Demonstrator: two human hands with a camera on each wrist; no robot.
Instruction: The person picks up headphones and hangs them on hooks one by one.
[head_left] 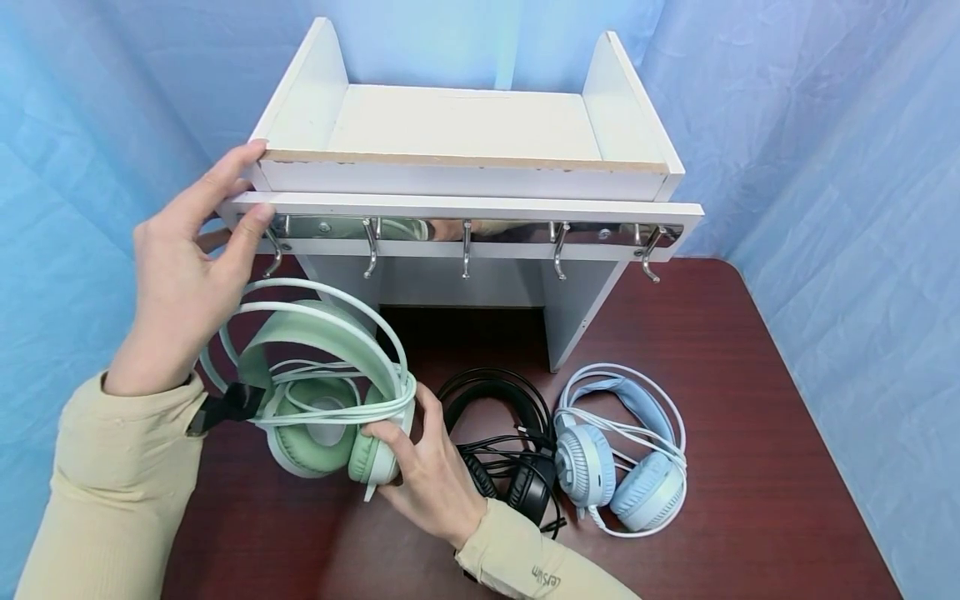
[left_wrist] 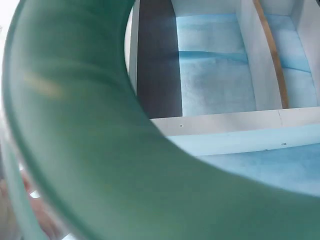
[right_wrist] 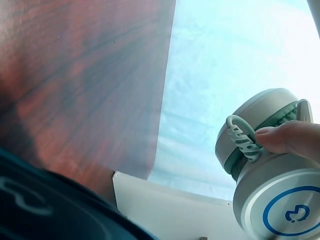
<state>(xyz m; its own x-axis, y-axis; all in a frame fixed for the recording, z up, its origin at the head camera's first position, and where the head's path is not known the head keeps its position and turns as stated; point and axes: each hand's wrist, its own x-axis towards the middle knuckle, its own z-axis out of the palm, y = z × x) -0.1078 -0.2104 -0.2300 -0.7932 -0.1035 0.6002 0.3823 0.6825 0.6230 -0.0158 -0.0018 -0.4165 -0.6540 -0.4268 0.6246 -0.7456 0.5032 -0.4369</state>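
My right hand (head_left: 431, 471) grips a pair of green-and-white headphones (head_left: 330, 321) by one ear cup, above the table in front of the shelf's left side. Their white cable is wound in loops around the headband and cups. In the right wrist view, a thumb (right_wrist: 285, 137) presses beside the cup's cable joint. My left hand (head_left: 187, 267) holds the left end of the white shelf (head_left: 465, 179), thumb on the front of the hook rail (head_left: 517, 228) and index finger at the upper corner. The green headband (left_wrist: 75, 125) fills much of the left wrist view.
Black headphones (head_left: 531, 492) and light-blue headphones (head_left: 648, 483) lie on the dark red table (head_left: 765, 467), right of my right hand. Several metal hooks line the rail, including a middle hook (head_left: 467, 250). Blue curtains (head_left: 847, 167) surround the table.
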